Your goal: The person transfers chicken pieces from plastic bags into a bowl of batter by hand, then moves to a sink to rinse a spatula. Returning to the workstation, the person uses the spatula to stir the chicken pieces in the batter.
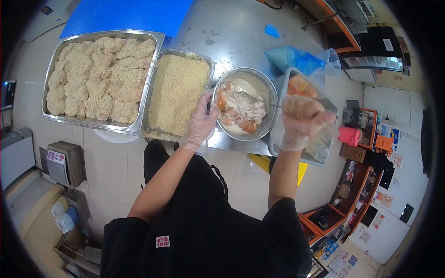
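A round metal bowl (228,132) holds pieces of raw meat (248,111) partly coated in pale, creamy batter (242,85). My left hand (201,121), in a clear plastic glove, grips the bowl's left rim. Also gloved, my right hand (303,118) is closed in a fist to the right of the bowl, round the handle of a metal utensil (252,98). The utensil's head lies among the meat and batter, so its exact kind is hidden. Left of the bowl is a metal tray of pale crumbs (178,88), close to my left fingers.
A larger metal tray (160,44) full of crumb-coated pieces (102,78) stands at the far left, beside a blue board (130,16). Right of the bowl, a grey plastic tub (330,99) holds orange-tinted meat (302,86). Blue plastic bags (292,58) lie behind it.
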`<action>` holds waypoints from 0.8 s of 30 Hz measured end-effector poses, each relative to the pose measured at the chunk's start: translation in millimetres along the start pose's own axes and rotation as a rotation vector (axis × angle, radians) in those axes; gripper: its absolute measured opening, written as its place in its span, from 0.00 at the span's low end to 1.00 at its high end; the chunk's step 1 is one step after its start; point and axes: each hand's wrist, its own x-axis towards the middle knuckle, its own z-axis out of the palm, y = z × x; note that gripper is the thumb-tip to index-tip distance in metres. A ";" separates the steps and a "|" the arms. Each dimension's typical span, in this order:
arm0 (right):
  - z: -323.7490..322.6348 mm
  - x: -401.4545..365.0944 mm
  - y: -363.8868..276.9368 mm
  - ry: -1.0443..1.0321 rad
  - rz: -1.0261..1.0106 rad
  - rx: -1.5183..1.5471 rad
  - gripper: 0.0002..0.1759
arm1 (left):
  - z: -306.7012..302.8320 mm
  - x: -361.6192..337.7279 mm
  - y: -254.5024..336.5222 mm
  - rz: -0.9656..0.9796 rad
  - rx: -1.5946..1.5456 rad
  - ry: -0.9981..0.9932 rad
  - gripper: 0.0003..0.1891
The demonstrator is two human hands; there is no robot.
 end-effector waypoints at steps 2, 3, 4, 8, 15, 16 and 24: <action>9.9 -9.4 -15.5 0.016 -0.051 -0.070 0.41 | 0.3 1.6 -3.6 0.042 -0.009 -0.001 0.24; 13.6 -14.4 -21.3 -0.014 -0.075 -0.071 0.41 | 1.6 2.6 -6.1 0.088 -0.038 0.004 0.24; 17.2 -18.9 -26.1 -0.044 -0.101 -0.073 0.41 | 2.5 3.4 -8.4 0.136 -0.068 0.007 0.24; 36.8 -41.9 -34.2 0.050 -0.270 -0.309 0.41 | 0.7 3.2 -8.4 0.084 -0.006 0.000 0.24; 58.5 -56.1 -75.5 0.141 -0.432 -0.177 0.40 | 0.9 9.0 -30.4 0.263 0.085 0.053 0.27; 60.6 -58.2 -68.2 0.164 -0.396 -0.161 0.40 | 1.0 10.4 -31.0 0.316 0.083 0.063 0.28; 19.7 -74.4 15.6 0.056 -0.112 -0.231 0.39 | -4.4 7.8 -16.9 0.179 0.091 -0.009 0.30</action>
